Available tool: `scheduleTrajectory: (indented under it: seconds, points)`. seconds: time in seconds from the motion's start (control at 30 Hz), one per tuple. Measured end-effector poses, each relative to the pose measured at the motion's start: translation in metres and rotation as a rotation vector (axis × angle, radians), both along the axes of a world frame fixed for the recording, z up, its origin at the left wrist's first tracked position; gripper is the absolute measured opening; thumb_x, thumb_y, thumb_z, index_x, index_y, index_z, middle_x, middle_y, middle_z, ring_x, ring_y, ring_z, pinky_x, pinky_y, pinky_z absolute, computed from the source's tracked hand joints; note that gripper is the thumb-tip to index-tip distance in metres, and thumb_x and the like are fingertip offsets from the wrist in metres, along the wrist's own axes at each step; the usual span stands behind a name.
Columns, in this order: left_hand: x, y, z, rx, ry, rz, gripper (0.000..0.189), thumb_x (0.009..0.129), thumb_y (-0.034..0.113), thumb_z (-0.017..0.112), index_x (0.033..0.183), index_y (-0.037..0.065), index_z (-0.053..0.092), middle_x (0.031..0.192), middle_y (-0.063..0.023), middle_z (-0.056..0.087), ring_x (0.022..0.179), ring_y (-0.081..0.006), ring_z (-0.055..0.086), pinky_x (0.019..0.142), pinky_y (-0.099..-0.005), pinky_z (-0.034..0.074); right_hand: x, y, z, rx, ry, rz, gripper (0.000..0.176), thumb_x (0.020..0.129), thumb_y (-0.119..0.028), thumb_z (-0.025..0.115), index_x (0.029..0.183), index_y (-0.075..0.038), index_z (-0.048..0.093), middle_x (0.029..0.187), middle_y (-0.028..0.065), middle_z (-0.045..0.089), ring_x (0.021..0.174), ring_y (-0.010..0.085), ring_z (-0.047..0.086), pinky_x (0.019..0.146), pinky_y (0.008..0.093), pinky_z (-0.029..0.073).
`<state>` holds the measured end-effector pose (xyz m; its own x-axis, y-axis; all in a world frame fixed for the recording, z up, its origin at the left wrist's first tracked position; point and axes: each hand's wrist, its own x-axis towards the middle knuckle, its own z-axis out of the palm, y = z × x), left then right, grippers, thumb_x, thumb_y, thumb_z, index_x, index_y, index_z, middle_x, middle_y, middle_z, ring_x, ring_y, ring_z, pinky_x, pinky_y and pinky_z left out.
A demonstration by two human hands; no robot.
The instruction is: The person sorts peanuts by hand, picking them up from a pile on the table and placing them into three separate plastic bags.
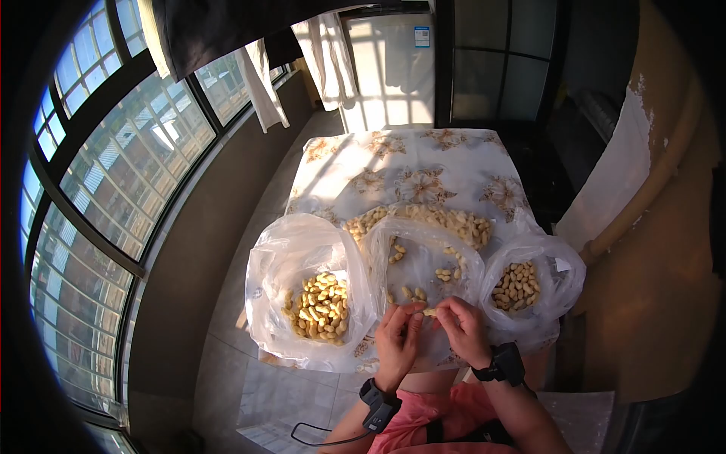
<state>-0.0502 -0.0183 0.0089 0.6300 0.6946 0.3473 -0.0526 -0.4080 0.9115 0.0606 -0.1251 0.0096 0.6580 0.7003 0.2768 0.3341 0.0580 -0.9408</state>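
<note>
An unshelled peanut point(429, 312) sits between the fingertips of both hands, at the near edge of the middle plastic bag point(479, 265). My left hand point(398, 334) pinches it from the left. From the other side my right hand point(463, 327) has thumb and fingers closed at its right end. Several loose peanuts point(446, 274) lie in the middle bag. On the left, an open plastic bag point(265, 261) contains a pile of peanuts point(321, 306). A smaller bag point(567, 276) on the right holds more peanuts point(516, 286).
A long heap of peanuts point(454, 221) lies behind the middle bag on the flowered tablecloth point(363, 163). Windows point(136, 151) line the left wall, and a white refrigerator-like cabinet point(389, 76) stands behind the table. Both wrists wear black devices; a cable point(325, 443) trails from the left one.
</note>
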Motion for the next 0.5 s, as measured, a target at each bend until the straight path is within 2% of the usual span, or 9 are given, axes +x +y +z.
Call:
scheduleTrajectory:
  seconds: [0.17, 0.23, 0.37, 0.43, 0.47, 0.5]
  points:
    - [-0.003, 0.0, 0.0, -0.021, 0.027, -0.03, 0.015, 0.096, 0.009, 0.068, 0.108, 0.001, 0.07, 0.087, -0.0058, 0.061, 0.072, -0.013, 0.055, 0.066, -0.0264, 0.044, 0.001, 0.0, -0.003, -0.001, -0.003, -0.003, 0.02, 0.102, -0.017, 0.06, 0.093, 0.0, 0.062, 0.077, 0.0082, 0.063, 0.069, 0.0155, 0.063, 0.062, 0.0289, 0.048]
    - [-0.002, 0.001, -0.004, 0.036, 0.032, -0.014, 0.014, 0.093, 0.011, 0.071, 0.106, 0.006, 0.07, 0.084, -0.0084, 0.06, 0.07, -0.0219, 0.063, 0.064, -0.0319, 0.049, 0.001, 0.0, -0.002, -0.01, -0.012, 0.001, 0.02, 0.103, -0.017, 0.059, 0.093, 0.001, 0.061, 0.077, 0.0083, 0.064, 0.069, 0.0149, 0.063, 0.063, 0.0289, 0.048]
    - [-0.002, -0.003, 0.003, -0.024, 0.022, -0.012, 0.013, 0.096, 0.011, 0.069, 0.104, 0.002, 0.066, 0.085, -0.01, 0.061, 0.071, -0.0215, 0.064, 0.065, -0.032, 0.05, 0.001, 0.001, -0.002, 0.055, 0.081, 0.01, 0.025, 0.106, -0.017, 0.054, 0.092, 0.002, 0.062, 0.078, 0.0079, 0.065, 0.07, 0.0143, 0.065, 0.065, 0.0286, 0.049]
    - [-0.003, -0.003, -0.002, -0.038, -0.006, 0.004, 0.013, 0.099, 0.012, 0.066, 0.106, 0.001, 0.064, 0.081, -0.0025, 0.059, 0.068, -0.009, 0.052, 0.063, -0.025, 0.044, 0.002, 0.001, -0.003, 0.064, 0.068, 0.021, 0.027, 0.106, -0.018, 0.053, 0.091, 0.001, 0.063, 0.078, 0.0074, 0.065, 0.069, 0.0143, 0.065, 0.065, 0.028, 0.049]
    - [-0.005, -0.004, -0.002, -0.102, 0.009, 0.014, 0.013, 0.1, 0.012, 0.064, 0.106, 0.001, 0.063, 0.083, -0.0095, 0.063, 0.067, -0.0165, 0.059, 0.065, -0.0288, 0.048, 0.001, 0.002, -0.004, 0.062, 0.062, 0.017, 0.028, 0.106, -0.019, 0.052, 0.09, 0.001, 0.063, 0.078, 0.0074, 0.065, 0.069, 0.0141, 0.065, 0.064, 0.0277, 0.049]
    - [-0.011, -0.005, 0.0, -0.096, 0.01, 0.025, 0.013, 0.1, 0.012, 0.064, 0.106, 0.001, 0.063, 0.083, -0.0095, 0.063, 0.067, -0.0165, 0.059, 0.065, -0.0288, 0.048, 0.0, 0.002, -0.004, 0.068, 0.064, 0.028, 0.028, 0.106, -0.019, 0.052, 0.09, 0.001, 0.063, 0.078, 0.0074, 0.065, 0.069, 0.0141, 0.065, 0.064, 0.0277, 0.049]
